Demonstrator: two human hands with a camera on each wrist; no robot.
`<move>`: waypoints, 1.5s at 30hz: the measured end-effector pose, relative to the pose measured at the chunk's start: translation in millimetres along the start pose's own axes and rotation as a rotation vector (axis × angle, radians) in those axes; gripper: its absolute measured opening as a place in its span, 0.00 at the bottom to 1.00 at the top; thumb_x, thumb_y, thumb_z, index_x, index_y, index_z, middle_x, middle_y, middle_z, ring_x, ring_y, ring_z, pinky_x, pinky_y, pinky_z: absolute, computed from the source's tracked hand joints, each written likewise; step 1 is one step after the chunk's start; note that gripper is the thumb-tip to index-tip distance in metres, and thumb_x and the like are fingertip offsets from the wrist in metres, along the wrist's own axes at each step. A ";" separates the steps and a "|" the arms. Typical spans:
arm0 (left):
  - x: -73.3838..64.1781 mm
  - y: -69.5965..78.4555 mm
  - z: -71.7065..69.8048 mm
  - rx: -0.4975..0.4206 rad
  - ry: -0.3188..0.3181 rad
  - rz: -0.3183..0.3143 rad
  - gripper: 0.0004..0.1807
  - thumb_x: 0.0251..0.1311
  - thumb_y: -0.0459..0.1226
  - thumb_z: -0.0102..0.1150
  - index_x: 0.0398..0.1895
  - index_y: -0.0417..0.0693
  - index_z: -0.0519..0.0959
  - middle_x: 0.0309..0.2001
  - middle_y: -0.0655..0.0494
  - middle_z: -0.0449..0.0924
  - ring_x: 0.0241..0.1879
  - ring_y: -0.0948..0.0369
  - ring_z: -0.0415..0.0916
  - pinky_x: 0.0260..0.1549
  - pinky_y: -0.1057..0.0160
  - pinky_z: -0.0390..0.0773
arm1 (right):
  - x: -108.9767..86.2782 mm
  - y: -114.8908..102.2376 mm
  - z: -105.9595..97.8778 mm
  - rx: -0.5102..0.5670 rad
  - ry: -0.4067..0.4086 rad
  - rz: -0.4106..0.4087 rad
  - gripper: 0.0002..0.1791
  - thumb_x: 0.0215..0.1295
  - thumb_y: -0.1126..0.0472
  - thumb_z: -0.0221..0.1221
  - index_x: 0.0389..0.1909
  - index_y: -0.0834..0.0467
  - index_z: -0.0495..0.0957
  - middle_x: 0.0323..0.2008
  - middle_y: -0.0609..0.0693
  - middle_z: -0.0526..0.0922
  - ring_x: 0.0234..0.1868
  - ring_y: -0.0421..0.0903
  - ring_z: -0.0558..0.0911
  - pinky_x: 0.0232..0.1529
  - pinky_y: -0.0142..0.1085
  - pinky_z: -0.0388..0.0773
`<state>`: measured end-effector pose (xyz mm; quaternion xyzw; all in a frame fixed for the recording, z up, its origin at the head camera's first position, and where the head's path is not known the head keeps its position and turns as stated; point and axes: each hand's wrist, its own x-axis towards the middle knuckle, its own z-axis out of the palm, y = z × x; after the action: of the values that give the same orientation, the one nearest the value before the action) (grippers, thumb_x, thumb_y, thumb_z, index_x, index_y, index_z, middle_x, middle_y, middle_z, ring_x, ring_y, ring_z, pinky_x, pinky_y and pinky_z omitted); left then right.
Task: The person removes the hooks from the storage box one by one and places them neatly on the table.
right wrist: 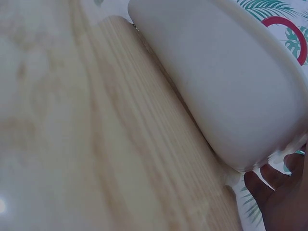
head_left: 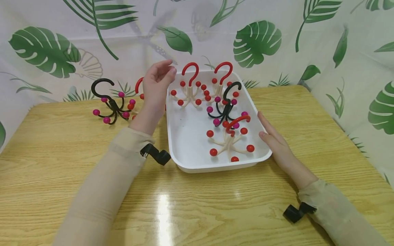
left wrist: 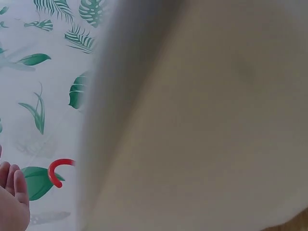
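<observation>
Transfer, prob. b/w grasps: L hand (head_left: 156, 81) empty, fingers loosely bent; R hand (head_left: 276, 140) straight-fingered against tray (head_left: 188, 135). Next calls for pinching, e.g., black hook rack (head_left: 113, 105).

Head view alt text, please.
The right hand touches the side of a white, rectangular plastic tray; the left hand hovers near its far-left corner. Inside: three cream, red-hooked spidery racks with red balls and a black rack with magenta balls; outside left, another black rack and a half-hidden red-hooked one.

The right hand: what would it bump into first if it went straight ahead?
Most likely the white tray: the right hand points slantwise toward its side and seems to touch its rim.
</observation>
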<state>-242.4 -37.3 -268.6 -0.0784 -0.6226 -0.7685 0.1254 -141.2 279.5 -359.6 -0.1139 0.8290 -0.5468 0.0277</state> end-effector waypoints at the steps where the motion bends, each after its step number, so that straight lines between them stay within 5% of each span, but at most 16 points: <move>1: 0.0 0.7 0.7 0.005 -0.003 0.003 0.16 0.58 0.36 0.57 0.50 0.46 0.75 0.47 0.51 0.73 0.47 0.59 0.72 0.49 0.67 0.73 | -0.1 -0.1 0.0 -0.001 0.000 0.001 0.29 0.71 0.52 0.38 0.70 0.44 0.42 0.71 0.41 0.39 0.71 0.42 0.37 0.65 0.56 0.32; 10: 15.8 -8.8 1.2 -0.017 -0.013 0.037 0.16 0.56 0.38 0.59 0.48 0.50 0.76 0.49 0.50 0.74 0.48 0.59 0.73 0.48 0.68 0.73 | 0.0 -0.8 0.2 -0.003 0.001 -0.002 0.29 0.71 0.53 0.38 0.70 0.45 0.42 0.71 0.41 0.39 0.71 0.43 0.37 0.65 0.56 0.32; 21: 21.9 -2.8 11.5 -0.024 -0.017 0.013 0.15 0.58 0.36 0.57 0.50 0.48 0.75 0.47 0.53 0.74 0.46 0.60 0.72 0.47 0.67 0.74 | -0.8 -2.6 0.4 0.001 0.000 0.005 0.29 0.71 0.53 0.38 0.70 0.43 0.43 0.71 0.39 0.40 0.71 0.41 0.37 0.66 0.55 0.32; 29: 29.8 -8.1 18.9 0.069 0.015 -0.158 0.16 0.56 0.40 0.59 0.49 0.55 0.75 0.50 0.60 0.73 0.50 0.66 0.70 0.47 0.70 0.72 | -0.8 -2.8 0.8 -0.002 0.000 0.009 0.29 0.71 0.52 0.38 0.70 0.42 0.43 0.71 0.38 0.40 0.71 0.40 0.38 0.66 0.55 0.32; 45: 40.9 -28.8 19.9 0.106 -0.020 -0.360 0.22 0.56 0.39 0.59 0.56 0.55 0.70 0.57 0.57 0.68 0.53 0.61 0.67 0.53 0.62 0.69 | 0.0 -2.2 0.2 -0.003 -0.003 0.009 0.29 0.71 0.53 0.38 0.70 0.44 0.42 0.71 0.40 0.39 0.71 0.43 0.37 0.65 0.57 0.32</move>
<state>-290.6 -16.2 -280.1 0.0333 -0.6675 -0.7437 -0.0164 -140.9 278.5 -357.7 -0.1110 0.8302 -0.5454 0.0315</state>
